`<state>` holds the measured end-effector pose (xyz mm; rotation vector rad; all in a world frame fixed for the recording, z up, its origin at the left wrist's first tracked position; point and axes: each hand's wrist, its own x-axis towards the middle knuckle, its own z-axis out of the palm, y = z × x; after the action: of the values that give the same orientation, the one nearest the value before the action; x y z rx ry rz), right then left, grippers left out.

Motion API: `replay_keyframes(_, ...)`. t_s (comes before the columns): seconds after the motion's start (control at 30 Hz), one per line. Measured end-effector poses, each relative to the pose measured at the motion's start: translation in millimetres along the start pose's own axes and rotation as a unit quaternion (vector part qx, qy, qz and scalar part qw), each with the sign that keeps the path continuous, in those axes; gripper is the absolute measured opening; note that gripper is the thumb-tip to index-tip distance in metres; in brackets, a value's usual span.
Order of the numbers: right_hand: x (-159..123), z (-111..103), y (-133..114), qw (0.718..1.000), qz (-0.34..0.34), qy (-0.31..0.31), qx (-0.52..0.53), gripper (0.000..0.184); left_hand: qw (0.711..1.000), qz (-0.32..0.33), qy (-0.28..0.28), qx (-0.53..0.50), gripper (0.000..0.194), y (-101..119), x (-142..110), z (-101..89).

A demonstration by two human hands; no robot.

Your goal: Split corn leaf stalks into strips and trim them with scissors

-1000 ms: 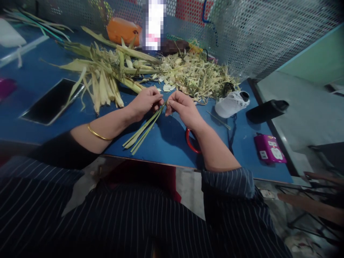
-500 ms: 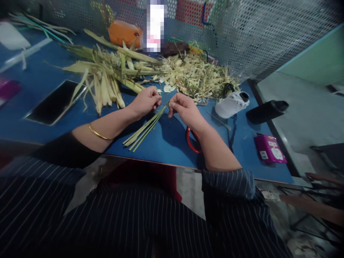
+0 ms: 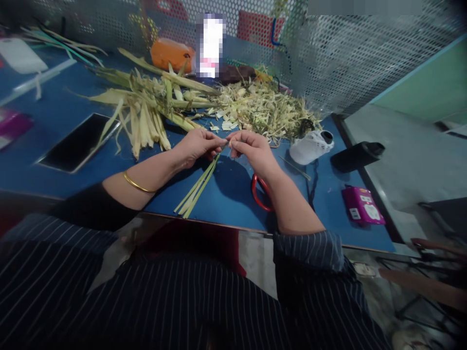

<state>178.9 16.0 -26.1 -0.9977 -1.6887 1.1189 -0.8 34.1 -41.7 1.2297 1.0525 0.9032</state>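
Observation:
A small bundle of narrow green husk strips [image 3: 199, 189] hangs down toward the table's front edge, its upper ends pinched between my two hands. My left hand [image 3: 200, 147] is closed, thumb and forefinger meeting at the top of the strips. Close against it, my right hand [image 3: 250, 148] pinches the same end; the fingertips hide just how the strips are held. Beneath my right wrist lies a red ring-shaped handle [image 3: 260, 193], the rest of it covered by my arm. Behind my hands are long corn husks [image 3: 146, 112] and a heap of shredded husk [image 3: 262, 107].
On the blue table [image 3: 233, 194] lie a dark-screened phone [image 3: 78, 142] at left, an orange packet [image 3: 171, 54] at the back, a white-wrapped roll [image 3: 310, 148], a black cylinder [image 3: 357, 156] and a purple packet [image 3: 364, 205] at right. A metal mesh [image 3: 328, 58] stands behind.
My left hand has moved right to meet my right hand at the strips' upper ends, its fingers now pinched there. The strips' lower ends have shifted slightly right and nearer me.

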Motion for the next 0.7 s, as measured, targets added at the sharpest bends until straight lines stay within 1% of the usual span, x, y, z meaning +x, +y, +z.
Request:
replay_keyframes(0.07,-0.4,0.7,-0.1,1.000,-0.019,0.002,-0.015,0.014,1.000,-0.006,-0.008,-0.008,0.025,-1.1,-0.6,0.3)
replay_keyframes(0.17,-0.8,1.8,-0.5,0.999,-0.026,0.004,-0.028,0.018,0.999,-0.008,-0.041,-0.011,0.021,-3.0,-0.9,-0.2)
replay_keyframes(0.37,-1.6,4.6,-0.3,0.998,0.051,0.025,0.007,0.016,0.992,-0.020,-0.123,-0.004,0.011,-1.2,-3.6,-2.3)
replay_keyframes(0.43,-1.9,5.3,0.7,0.998,0.060,0.029,0.020,0.016,0.990,-0.027,-0.140,0.004,0.008,0.6,-5.1,-2.3)
replay_keyframes(0.53,-2.1,5.9,2.9,0.997,0.067,0.030,0.031,0.016,0.988,-0.036,-0.147,0.017,0.006,1.2,-5.9,-1.9)
replay_keyframes(0.63,-1.9,5.7,5.1,0.996,0.077,0.026,0.042,0.013,0.990,-0.036,-0.138,0.020,0.007,-0.6,-5.2,-1.6)
replay_keyframes(0.7,-1.3,4.1,5.9,0.996,0.071,0.026,0.053,0.013,0.991,-0.037,-0.130,0.015,0.010,-2.1,-4.7,-1.4)
